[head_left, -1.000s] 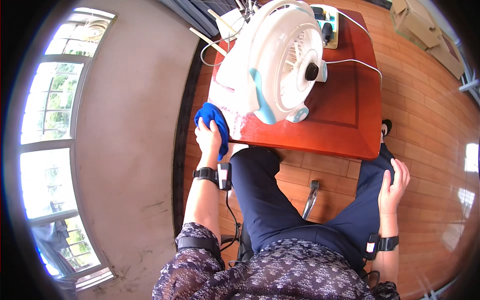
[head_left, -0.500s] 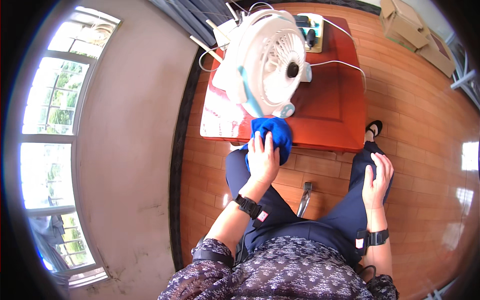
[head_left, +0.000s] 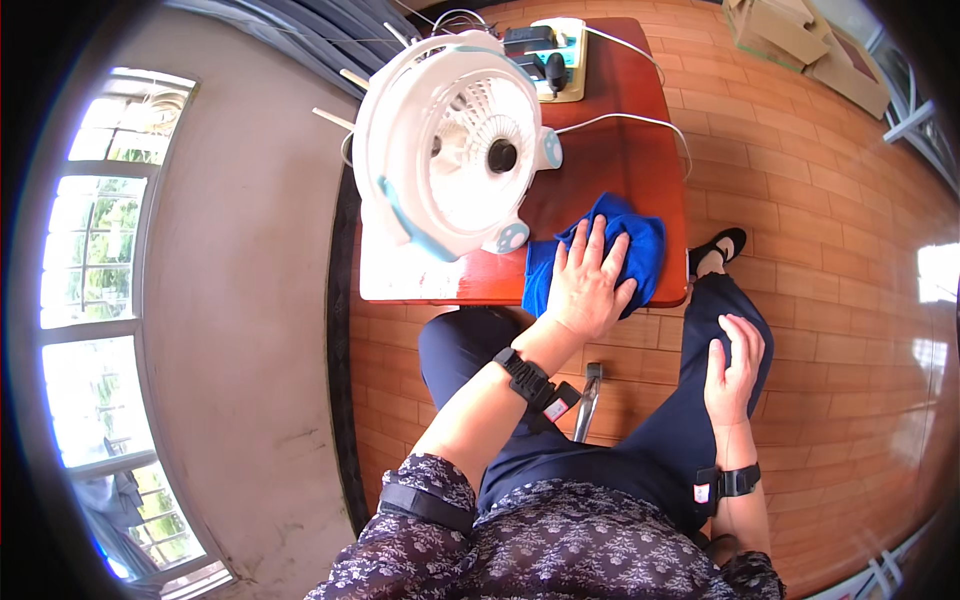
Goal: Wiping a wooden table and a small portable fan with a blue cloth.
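Note:
My left hand [head_left: 590, 275] lies with outstretched, spread fingers on a crumpled blue cloth [head_left: 645, 255], pressing it onto the front right part of the red wooden table [head_left: 630, 110]. A white fan [head_left: 410, 130] with pale blue trim and feet stands on the table, just left of and beyond the cloth. My right hand [head_left: 730, 365] rests at my right thigh, its fingers loosely bent and apart, with nothing visible in them.
A power strip [head_left: 568, 58] with black plugs sits at the table's back, with white cords. A grey curtain [head_left: 290, 25] hangs behind. Cardboard boxes [head_left: 840, 70] stand on the wooden floor [head_left: 820, 300] at the back right. A wall with windows [head_left: 250, 300] runs along the left.
My left hand has moved with the blue cloth from the table's left edge across the front to its right part. My right hand has stayed at my right thigh.

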Tool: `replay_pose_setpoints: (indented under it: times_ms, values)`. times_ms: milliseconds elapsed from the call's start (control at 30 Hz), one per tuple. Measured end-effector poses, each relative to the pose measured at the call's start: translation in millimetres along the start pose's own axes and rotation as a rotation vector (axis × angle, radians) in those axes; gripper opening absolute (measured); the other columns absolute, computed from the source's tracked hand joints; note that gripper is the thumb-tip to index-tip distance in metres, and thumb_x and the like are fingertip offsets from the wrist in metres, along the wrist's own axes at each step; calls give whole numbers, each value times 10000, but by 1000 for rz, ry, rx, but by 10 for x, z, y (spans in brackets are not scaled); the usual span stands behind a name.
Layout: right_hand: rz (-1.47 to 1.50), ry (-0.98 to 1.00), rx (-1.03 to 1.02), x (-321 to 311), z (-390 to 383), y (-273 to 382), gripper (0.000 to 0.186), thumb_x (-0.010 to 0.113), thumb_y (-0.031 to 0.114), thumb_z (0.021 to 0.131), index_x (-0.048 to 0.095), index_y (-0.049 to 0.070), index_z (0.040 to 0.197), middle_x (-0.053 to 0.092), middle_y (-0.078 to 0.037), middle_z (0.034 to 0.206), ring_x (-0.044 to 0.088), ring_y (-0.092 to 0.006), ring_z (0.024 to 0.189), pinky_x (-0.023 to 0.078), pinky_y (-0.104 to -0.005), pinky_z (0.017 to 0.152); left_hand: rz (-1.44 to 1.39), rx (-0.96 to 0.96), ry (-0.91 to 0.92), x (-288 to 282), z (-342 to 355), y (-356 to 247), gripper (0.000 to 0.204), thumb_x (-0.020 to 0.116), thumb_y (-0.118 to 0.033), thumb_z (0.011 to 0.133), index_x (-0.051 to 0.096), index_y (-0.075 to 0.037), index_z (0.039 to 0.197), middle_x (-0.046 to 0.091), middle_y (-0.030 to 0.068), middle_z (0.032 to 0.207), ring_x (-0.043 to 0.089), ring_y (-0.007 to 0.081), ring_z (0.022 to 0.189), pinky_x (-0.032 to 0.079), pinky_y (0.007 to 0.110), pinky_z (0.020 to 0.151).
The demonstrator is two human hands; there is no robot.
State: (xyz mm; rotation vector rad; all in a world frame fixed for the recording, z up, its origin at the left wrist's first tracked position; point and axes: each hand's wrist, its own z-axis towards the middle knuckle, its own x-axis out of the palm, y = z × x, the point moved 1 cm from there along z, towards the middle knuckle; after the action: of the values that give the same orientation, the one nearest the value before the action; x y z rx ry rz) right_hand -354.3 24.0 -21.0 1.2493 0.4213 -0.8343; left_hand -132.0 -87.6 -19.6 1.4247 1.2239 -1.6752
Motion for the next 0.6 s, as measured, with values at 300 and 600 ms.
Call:
replay_pose_setpoints:
  times_ms: [300, 600]
  values:
    - [53, 35, 61, 37, 159, -291, 309, 601, 8, 823, 610, 28, 1131, 592, -125, 1136, 522, -332, 1109, 413, -423, 981, 16, 18, -131, 176, 1087, -108, 596, 574, -392, 882, 438, -109, 1388, 326, 225, 1486, 288, 418, 1382, 293, 585, 1081]
    - [66, 39, 78, -18, 172, -370, 303, 602, 1, 818, 615, 36, 1118, 599, -119, 1124, 531, -331, 1088, 429, -415, 955, 51, 85, -245, 229, 1498, -130, 479, 604, -370, 850, 557, -173, 1283, 441, 186, 1417, 385, 391, 1324, 348, 552, 1043]
